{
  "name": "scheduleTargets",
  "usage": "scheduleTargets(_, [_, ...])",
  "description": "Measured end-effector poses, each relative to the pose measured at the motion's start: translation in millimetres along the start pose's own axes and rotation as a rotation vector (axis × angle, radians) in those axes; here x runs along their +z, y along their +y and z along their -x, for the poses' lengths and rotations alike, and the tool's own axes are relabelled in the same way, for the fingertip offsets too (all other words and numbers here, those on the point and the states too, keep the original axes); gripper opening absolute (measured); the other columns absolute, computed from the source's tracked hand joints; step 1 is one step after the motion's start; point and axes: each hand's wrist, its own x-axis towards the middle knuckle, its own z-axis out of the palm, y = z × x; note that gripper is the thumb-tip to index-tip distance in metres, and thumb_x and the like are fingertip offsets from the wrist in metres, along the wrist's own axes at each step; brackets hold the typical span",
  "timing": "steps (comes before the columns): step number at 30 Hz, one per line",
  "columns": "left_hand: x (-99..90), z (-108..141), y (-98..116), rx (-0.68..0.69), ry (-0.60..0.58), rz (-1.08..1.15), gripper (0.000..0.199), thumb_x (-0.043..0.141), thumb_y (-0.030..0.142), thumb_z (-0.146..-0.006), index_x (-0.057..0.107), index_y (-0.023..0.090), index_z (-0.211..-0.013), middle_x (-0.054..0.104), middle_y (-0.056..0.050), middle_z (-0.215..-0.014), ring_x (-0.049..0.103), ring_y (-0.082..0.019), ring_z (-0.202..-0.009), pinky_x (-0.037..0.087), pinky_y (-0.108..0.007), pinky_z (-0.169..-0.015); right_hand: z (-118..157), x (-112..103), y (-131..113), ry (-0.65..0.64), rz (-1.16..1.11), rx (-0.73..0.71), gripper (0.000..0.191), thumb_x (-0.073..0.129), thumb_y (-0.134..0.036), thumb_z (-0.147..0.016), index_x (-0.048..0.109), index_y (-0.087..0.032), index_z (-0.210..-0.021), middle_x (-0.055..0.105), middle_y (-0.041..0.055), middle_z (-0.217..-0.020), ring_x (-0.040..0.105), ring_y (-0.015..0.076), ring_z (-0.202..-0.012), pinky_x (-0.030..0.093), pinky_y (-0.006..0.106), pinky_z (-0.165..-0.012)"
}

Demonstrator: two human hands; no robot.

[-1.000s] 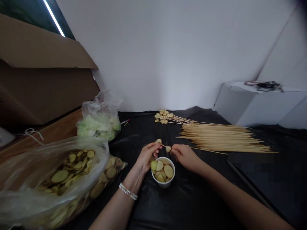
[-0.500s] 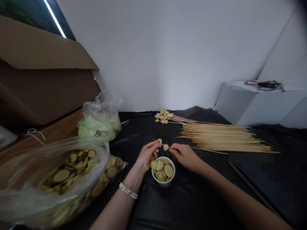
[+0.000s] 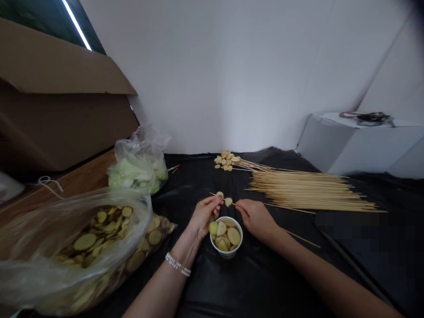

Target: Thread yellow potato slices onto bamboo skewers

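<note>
My left hand (image 3: 206, 213) pinches a pale potato slice (image 3: 220, 194), with the tip of a bamboo skewer poking out past it on the left. A second potato slice (image 3: 228, 202) sits on the skewer between my hands. My right hand (image 3: 256, 217) is closed around the bamboo skewer (image 3: 303, 239), whose far end shows beyond my right forearm. Just below my hands stands a white paper cup (image 3: 226, 255) filled with potato slices (image 3: 233, 236).
A clear bag (image 3: 139, 212) of potato slices lies at left, a bag of pale green vegetable (image 3: 137, 174) behind it. Finished potato skewers (image 3: 226, 160) lie at the back, beside a stack of bare bamboo skewers (image 3: 308, 190). A white box (image 3: 361, 141) stands back right, a cardboard box (image 3: 59, 128) left.
The rear end of the held skewer now shows beyond my right forearm. My right hand has turned slightly; the slices have shifted very little along the skewer.
</note>
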Motion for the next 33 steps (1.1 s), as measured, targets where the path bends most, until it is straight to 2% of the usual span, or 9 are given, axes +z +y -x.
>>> scheduleTargets(4, [3.0,2.4,1.3,-0.020,0.006,0.003,0.028,0.085,0.022,-0.052,0.068,0.008,-0.069,0.060,-0.002,-0.066,0.044,0.000,-0.048,0.031,-0.009,-0.039,4.4,-2.4,-3.8,-0.004,0.219,-0.039,0.027,0.035,-0.019,-0.093,0.062,-0.017,-0.091,0.064,0.0080,-0.087,0.058,0.0158,-0.078,0.037,0.024,-0.068])
scheduleTargets(6, [5.0,3.8,1.7,-0.037,0.006,0.005,0.027,0.085,0.022,-0.052,0.068,0.008,-0.068,0.059,-0.001,-0.064,0.043,0.000,-0.047,0.030,-0.009,-0.039,4.8,-2.5,-3.7,-0.007,0.258,-0.067,0.026,0.036,-0.016,-0.091,0.062,-0.017,-0.093,0.063,0.0088,-0.088,0.057,0.0161,-0.078,0.037,0.024,-0.067])
scheduleTargets(14, [4.0,1.8,-1.2,-0.021,0.002,-0.060,0.031,0.085,0.028,-0.051,0.069,0.009,-0.070,0.057,0.000,-0.057,0.043,-0.002,-0.045,0.030,-0.012,-0.039,-2.0,4.8,3.9,0.013,-0.052,-0.016,0.026,0.038,-0.022,-0.093,0.063,-0.018,-0.086,0.066,0.0057,-0.086,0.060,0.0150,-0.082,0.039,0.024,-0.075])
scheduleTargets(18, [4.3,1.4,-5.6,-0.017,-0.026,-0.104,0.038,0.082,0.039,-0.055,0.069,0.010,-0.075,0.054,0.002,-0.053,0.039,-0.001,-0.040,0.026,-0.013,-0.036,-1.1,5.5,0.5,0.022,-0.035,0.001,0.026,0.037,-0.024,-0.093,0.062,-0.018,-0.087,0.065,0.0060,-0.086,0.059,0.0150,-0.083,0.039,0.024,-0.075])
scheduleTargets(21, [5.1,1.2,-7.7,-0.039,-0.039,-0.090,0.036,0.083,0.034,-0.054,0.068,0.010,-0.076,0.053,0.003,-0.053,0.039,-0.001,-0.040,0.027,-0.013,-0.037,0.1,5.6,-2.3,-0.006,-0.008,0.007,0.026,0.036,-0.026,-0.094,0.061,-0.019,-0.090,0.065,0.0057,-0.087,0.059,0.0146,-0.083,0.039,0.023,-0.075])
scheduleTargets(25, [3.5,-1.1,-7.7,-0.053,0.011,-0.008,0.030,0.083,0.027,-0.055,0.064,0.011,-0.071,0.052,0.004,-0.054,0.041,0.000,-0.040,0.030,-0.011,-0.038,1.1,5.6,-4.5,-0.049,0.030,0.015,0.026,0.035,-0.025,-0.094,0.061,-0.020,-0.094,0.066,0.0056,-0.090,0.060,0.0148,-0.086,0.038,0.023,-0.073])
scheduleTargets(30, [0.9,-3.1,-9.0,-0.069,0.020,0.037,0.029,0.084,0.021,-0.054,0.063,0.010,-0.071,0.053,0.003,-0.055,0.042,0.000,-0.041,0.032,-0.010,-0.038,2.1,6.5,-7.4,-0.065,0.077,0.024,0.027,0.033,-0.023,-0.095,0.060,-0.019,-0.090,0.066,0.0064,-0.087,0.061,0.0151,-0.084,0.037,0.023,-0.069])
scheduleTargets(33, [1.5,-3.3,-12.1,-0.076,0.013,0.040,0.028,0.085,0.020,-0.052,0.064,0.010,-0.070,0.056,0.002,-0.056,0.044,-0.001,-0.042,0.033,-0.011,-0.038,1.3,8.1,-6.8,-0.070,0.025,0.022,0.027,0.034,-0.023,-0.094,0.060,-0.019,-0.086,0.067,0.0063,-0.085,0.062,0.0144,-0.081,0.038,0.022,-0.069])
